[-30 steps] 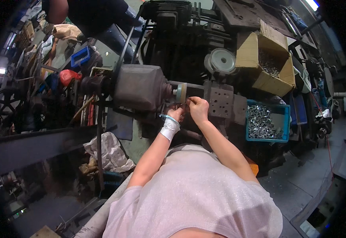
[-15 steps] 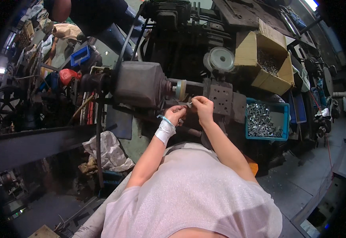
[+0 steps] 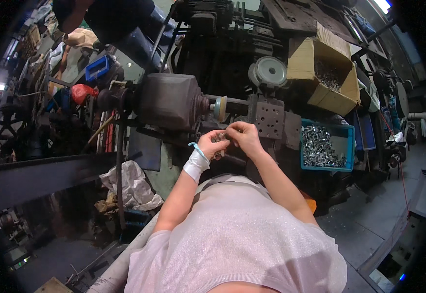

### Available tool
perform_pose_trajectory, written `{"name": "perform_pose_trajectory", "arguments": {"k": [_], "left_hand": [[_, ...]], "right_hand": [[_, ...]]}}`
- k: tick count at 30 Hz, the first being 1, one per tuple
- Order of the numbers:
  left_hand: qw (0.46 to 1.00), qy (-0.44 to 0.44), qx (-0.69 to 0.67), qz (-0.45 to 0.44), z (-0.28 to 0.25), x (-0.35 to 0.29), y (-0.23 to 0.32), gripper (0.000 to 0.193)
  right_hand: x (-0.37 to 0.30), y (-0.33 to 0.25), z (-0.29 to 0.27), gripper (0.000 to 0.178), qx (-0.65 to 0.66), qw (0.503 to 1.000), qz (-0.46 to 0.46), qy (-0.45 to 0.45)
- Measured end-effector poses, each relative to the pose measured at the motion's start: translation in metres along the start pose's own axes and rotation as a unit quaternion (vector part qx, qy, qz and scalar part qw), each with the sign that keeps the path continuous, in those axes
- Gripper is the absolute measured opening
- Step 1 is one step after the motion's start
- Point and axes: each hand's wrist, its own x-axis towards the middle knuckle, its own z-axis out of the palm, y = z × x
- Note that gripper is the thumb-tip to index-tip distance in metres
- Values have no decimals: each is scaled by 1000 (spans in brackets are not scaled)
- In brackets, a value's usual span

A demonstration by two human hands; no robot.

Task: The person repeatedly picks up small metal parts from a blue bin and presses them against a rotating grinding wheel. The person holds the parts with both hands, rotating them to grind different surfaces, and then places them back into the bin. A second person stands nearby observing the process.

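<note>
My left hand point(image 3: 212, 145), with a white wrap point(image 3: 196, 165) and a light blue band around the wrist, is closed on small metal parts point(image 3: 219, 138); their exact kind is too small to tell. Meeting it from the right, my right hand point(image 3: 245, 138) has thumb and forefinger pinched together at those parts. Whatever lies in that pinch is hidden by the fingers. Just beyond both hands is a small round wheel point(image 3: 220, 108) with a pale rim, mounted on the spindle of a dark machine housing point(image 3: 169, 101). To its right sits a metal block point(image 3: 270, 118) with several holes.
A blue bin point(image 3: 326, 169) of shiny metal parts point(image 3: 320, 147) stands right of the machine. Behind it, an open cardboard box point(image 3: 337, 101) holds more small parts. A round metal disc point(image 3: 271, 71) sits beyond the block. Another person's legs point(image 3: 135, 46) are at the far left.
Both hands have drawn back slightly from the wheel. My right hand has come left against my left hand, and the small piece visible in its pinch before is now hidden.
</note>
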Motion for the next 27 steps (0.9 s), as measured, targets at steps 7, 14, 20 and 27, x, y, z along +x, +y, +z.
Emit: {"name": "perform_pose_trajectory", "arguments": {"k": [7,14,20,27], "left_hand": [[990,86,-5,113,0,20,-25,15],[992,122,9,36,4,40,-27,12],[993,111,-40,12,-4,60,-36,13],[982,168,-88,1,7,57,-25,11]], "right_hand": [[3,-4,1,15,-42,998,-22,46],[18,10,6,15,-83,989,5,122],[32,13,12,13,-102,981,-1,167],[42,28,17,13,-195,958,-77,196]]}}
